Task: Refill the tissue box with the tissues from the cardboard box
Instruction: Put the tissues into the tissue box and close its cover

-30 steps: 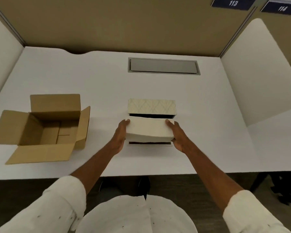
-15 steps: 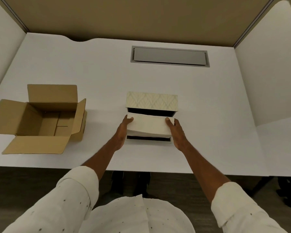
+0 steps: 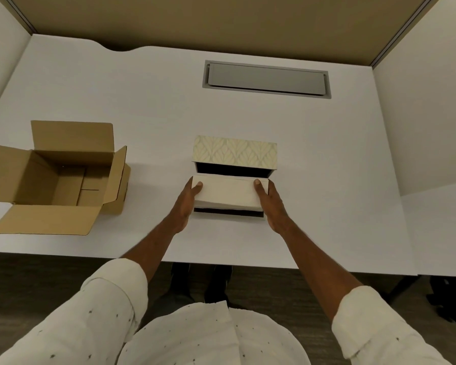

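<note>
white desk [image 3: 327,159] | grey cable hatch [image 3: 266,79] set in; tan partition [image 3: 221,19] behind

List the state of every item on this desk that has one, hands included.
cardboard box: flaps open, nothing visible inside.
tissue box: lid raised, interior open.
tissue stack: held over the open tissue box, not fully in.
left hand: gripping the stack's left end.
right hand: gripping the stack's right end.
desk hatch: shut.
</note>
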The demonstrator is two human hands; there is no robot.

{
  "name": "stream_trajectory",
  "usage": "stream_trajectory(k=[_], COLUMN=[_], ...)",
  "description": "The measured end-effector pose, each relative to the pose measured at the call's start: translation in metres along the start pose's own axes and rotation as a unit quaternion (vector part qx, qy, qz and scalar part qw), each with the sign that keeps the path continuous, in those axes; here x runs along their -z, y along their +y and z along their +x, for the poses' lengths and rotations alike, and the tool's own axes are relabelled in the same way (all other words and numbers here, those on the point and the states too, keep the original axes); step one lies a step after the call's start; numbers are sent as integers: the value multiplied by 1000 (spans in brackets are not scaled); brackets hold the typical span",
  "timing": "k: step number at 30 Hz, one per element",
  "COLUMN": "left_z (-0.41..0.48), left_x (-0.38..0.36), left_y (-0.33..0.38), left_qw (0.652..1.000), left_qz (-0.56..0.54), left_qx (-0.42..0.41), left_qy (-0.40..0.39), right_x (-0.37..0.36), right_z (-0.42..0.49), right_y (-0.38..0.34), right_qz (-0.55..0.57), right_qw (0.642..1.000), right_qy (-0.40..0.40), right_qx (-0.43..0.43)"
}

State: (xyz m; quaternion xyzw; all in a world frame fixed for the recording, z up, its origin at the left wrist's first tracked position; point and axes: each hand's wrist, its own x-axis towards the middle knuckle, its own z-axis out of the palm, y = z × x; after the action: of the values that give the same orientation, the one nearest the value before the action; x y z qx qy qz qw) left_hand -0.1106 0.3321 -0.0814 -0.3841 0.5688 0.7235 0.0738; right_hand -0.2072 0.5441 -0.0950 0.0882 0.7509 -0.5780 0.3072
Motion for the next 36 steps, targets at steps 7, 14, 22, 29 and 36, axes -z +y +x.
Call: stream_trajectory(k=[7,14,22,29,36], left_z=[5,13,-22,0,22], left_x=[-4,0,23,2,-17], left_y=[4,0,-3,13,18], left_qw=[1000,998,837,640,560], left_qz=[15,66,361,648,760], left_qx=[-9,-11,-399,-395,-315], left_qy=[-5,7,101,-118,-103], right_x=[-2,-1,33,14,-2], right_z=[3,2,-31,-16,11], right_y=[3,0,-4,-21,-31], right_qz=[16,-16,-257,-540,-646], right_qw=[1000,999,889,749,699], right_qy=[22,51,184,-103,-102], right_qx=[3,-4,333,370,290])
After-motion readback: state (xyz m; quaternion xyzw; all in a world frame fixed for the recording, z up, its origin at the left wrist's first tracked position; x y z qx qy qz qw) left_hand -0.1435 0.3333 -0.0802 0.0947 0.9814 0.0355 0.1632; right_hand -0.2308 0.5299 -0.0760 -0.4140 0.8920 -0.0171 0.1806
